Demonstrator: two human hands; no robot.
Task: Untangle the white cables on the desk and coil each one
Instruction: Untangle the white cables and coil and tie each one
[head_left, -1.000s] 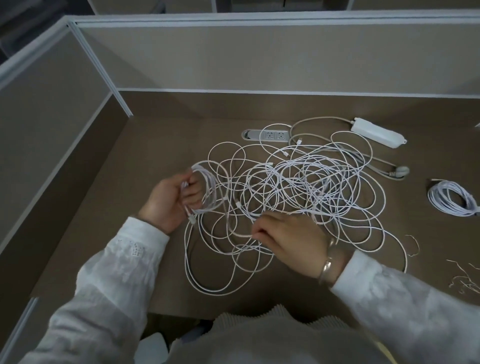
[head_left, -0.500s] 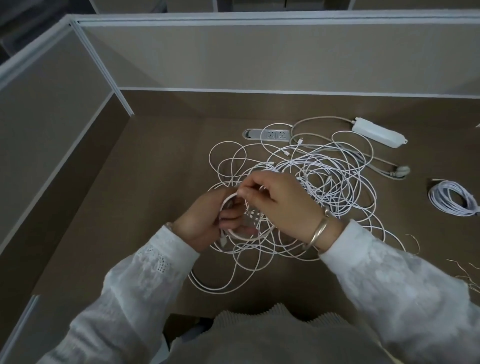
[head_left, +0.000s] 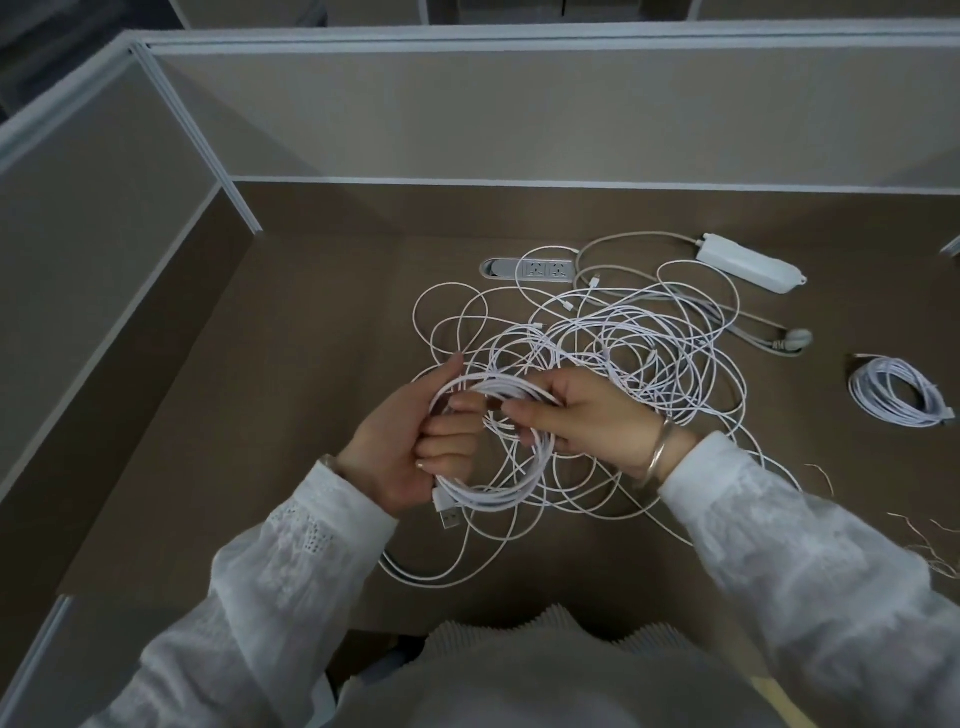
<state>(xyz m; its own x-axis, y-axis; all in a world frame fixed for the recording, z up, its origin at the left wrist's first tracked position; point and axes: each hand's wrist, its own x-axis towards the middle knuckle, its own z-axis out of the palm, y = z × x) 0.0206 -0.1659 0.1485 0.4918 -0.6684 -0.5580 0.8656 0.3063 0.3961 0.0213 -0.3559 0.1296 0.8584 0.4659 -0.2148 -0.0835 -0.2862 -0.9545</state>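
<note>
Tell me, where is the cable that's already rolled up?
In the head view, the finished coil lies on the desk's far right, apart from the tangled cables, just below the plug.

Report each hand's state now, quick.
Left hand: closed, gripping the coil.
Right hand: closed, pinching a strand at the coil's top.

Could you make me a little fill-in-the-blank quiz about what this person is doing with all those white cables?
1. The left hand grips a partly wound ____ of white cable.
2. The right hand pinches a strand at the ____ of that coil.
3. A finished bundle lies to the ____ of the tangled pile.
4. The metal plug hanging below the left hand is a ____ connector.

Missing words: coil; top; right; USB
</note>
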